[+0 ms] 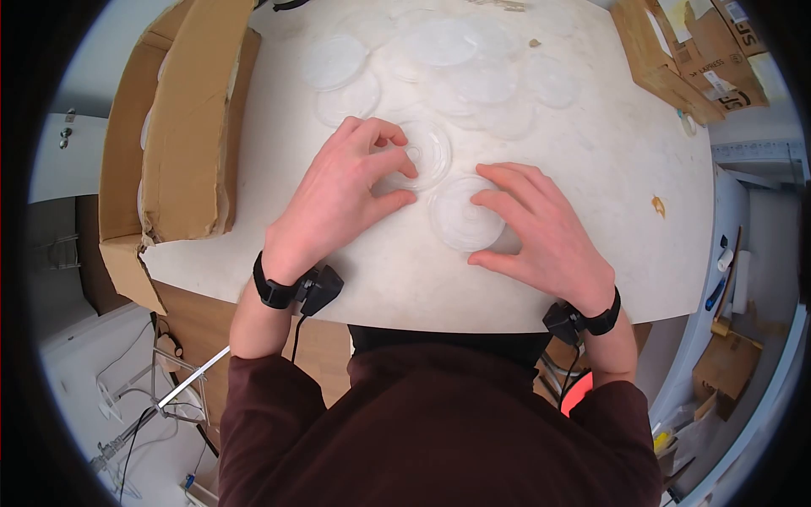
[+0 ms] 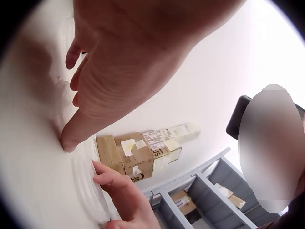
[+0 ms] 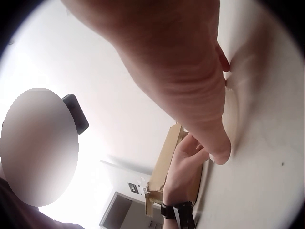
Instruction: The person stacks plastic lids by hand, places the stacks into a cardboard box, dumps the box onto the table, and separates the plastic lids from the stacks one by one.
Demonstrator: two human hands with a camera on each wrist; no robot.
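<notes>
Two clear, round plastic lids lie side by side in front of me on the pale table. My left hand (image 1: 342, 182) bends over the left side of one lid (image 1: 435, 156). Its fingertips are over the lid's face, and the thumb is at the near edge. The right hand (image 1: 541, 220) holds the other lid (image 1: 460, 218) from the right, thumb at the near rim and fingers at the far side. Seen from the left wrist, this lid (image 2: 86, 191) looks thick and layered at the edge, like a small stack. The palms hide part of both lids.
More translucent lids (image 1: 481, 80) are spread over the far part of the table (image 1: 608, 253), some overlapping. An open cardboard box (image 1: 190, 127) stands at the left edge, with round pieces showing inside. Other cardboard boxes (image 1: 684, 59) are at the far right.
</notes>
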